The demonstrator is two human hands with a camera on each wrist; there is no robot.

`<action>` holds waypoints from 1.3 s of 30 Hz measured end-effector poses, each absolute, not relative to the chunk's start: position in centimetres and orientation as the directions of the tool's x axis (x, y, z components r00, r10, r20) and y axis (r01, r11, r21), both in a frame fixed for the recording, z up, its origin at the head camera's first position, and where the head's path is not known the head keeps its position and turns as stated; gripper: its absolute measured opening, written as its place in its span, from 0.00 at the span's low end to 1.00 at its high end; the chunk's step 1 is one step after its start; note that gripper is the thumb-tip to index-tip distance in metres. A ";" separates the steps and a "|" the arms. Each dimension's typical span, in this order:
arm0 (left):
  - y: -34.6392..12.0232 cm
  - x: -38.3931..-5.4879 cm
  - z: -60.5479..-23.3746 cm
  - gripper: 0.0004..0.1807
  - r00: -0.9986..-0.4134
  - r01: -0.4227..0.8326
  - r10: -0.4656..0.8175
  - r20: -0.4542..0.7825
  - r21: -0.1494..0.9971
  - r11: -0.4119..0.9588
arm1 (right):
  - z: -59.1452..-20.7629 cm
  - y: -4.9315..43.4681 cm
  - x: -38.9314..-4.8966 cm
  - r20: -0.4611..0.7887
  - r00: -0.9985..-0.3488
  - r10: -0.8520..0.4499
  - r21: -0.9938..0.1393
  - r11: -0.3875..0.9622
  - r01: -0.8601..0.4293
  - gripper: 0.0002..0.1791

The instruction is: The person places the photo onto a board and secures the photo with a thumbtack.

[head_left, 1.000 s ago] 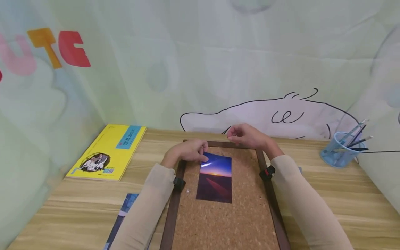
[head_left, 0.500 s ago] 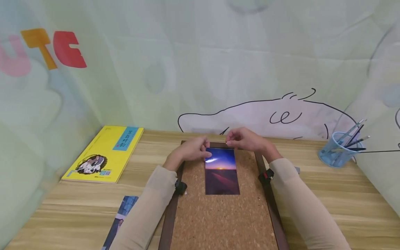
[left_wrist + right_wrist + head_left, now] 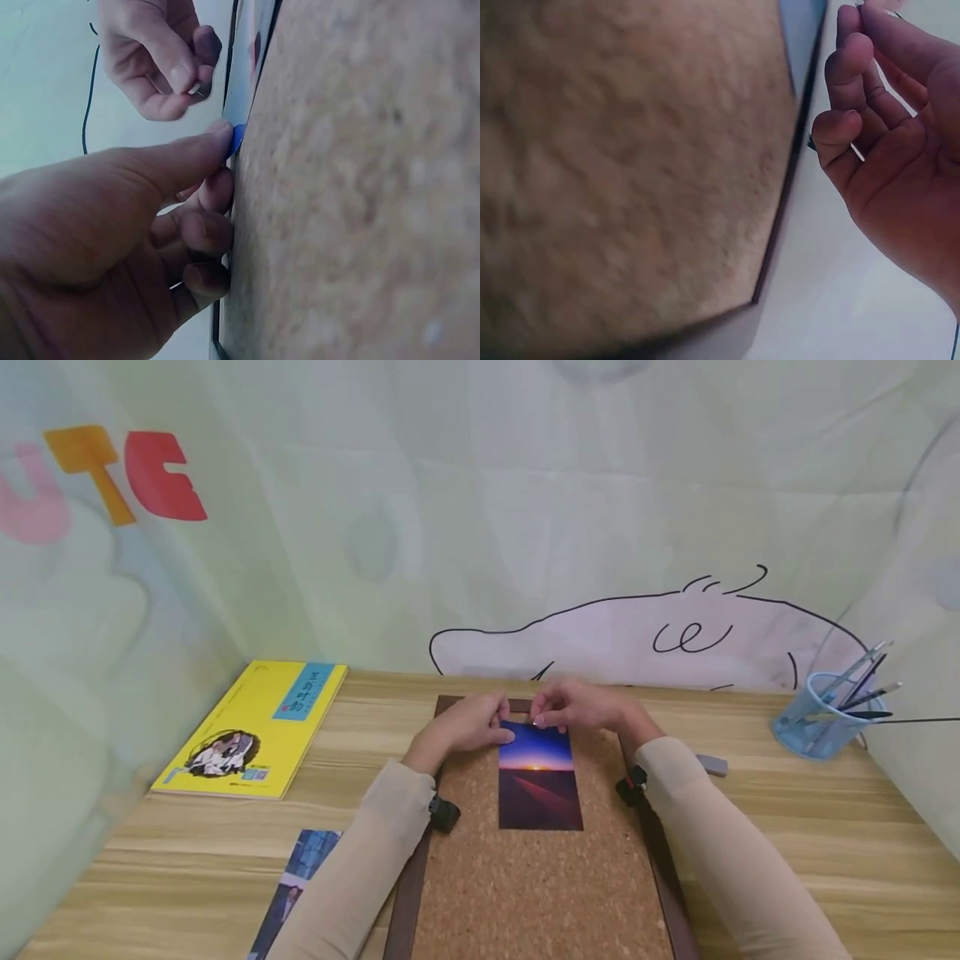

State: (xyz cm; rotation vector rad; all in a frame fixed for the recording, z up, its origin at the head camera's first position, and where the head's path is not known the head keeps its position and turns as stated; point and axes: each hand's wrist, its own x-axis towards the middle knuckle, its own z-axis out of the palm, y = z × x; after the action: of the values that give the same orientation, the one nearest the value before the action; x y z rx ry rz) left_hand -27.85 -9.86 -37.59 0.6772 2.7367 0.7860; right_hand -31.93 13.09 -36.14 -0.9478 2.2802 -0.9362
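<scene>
A sunset photo [image 3: 536,793] lies on a cork board [image 3: 525,893] with a dark brown frame. My left hand [image 3: 468,722] holds the photo's upper left corner, thumb on its face; the left wrist view shows the blue corner [image 3: 238,139] under the thumb tip. Close over the photo's top edge, my right hand [image 3: 581,703] pinches a small pale pushpin [image 3: 534,722] between thumb and fingers. Most of the pushpin is hidden by the fingertips. In the right wrist view the right hand [image 3: 907,142] has its other fingers curled loosely beside the board.
A yellow book [image 3: 247,727] lies at the back left of the wooden table. More printed pictures [image 3: 288,893] lie partly under the left sleeve. At right stand a blue mesh pen holder [image 3: 813,718] with several pens and a small grey block [image 3: 712,766].
The photo has moved up and to the right on the board with my left hand. My right hand has come down and left, to the photo's top edge.
</scene>
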 end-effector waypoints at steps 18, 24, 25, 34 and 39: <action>-9.5 -27.7 -37.2 0.13 -0.872 0.368 0.482 -0.081 0.541 0.756 | -36.4 12.5 -32.2 -0.243 -0.581 -0.776 -0.727 0.543 -0.421 0.05; -9.8 -28.0 -37.1 0.15 -0.846 0.361 0.518 -0.127 0.578 0.732 | -36.2 12.3 -32.2 -0.263 -0.597 -0.758 -0.707 0.573 -0.415 0.05; -9.9 -28.0 -37.0 0.16 -0.842 0.357 0.522 -0.138 0.584 0.730 | -36.2 12.3 -32.3 -0.270 -0.598 -0.755 -0.702 0.579 -0.414 0.05; -10.1 -27.8 -37.1 0.16 -0.847 0.313 0.502 -0.173 0.600 0.736 | -35.9 11.6 -32.6 -0.345 -0.580 -0.738 -0.681 0.622 -0.387 0.04; -10.2 -27.8 -37.2 0.16 -0.849 0.306 0.497 -0.178 0.599 0.739 | -35.9 11.5 -32.8 -0.362 -0.561 -0.744 -0.690 0.619 -0.376 0.05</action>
State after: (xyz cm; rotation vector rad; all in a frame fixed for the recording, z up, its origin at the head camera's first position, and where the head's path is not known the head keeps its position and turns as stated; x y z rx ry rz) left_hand -27.78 -10.25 -37.20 0.6229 2.6140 0.8178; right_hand -32.79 11.46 -35.87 -0.8753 2.1937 -0.7348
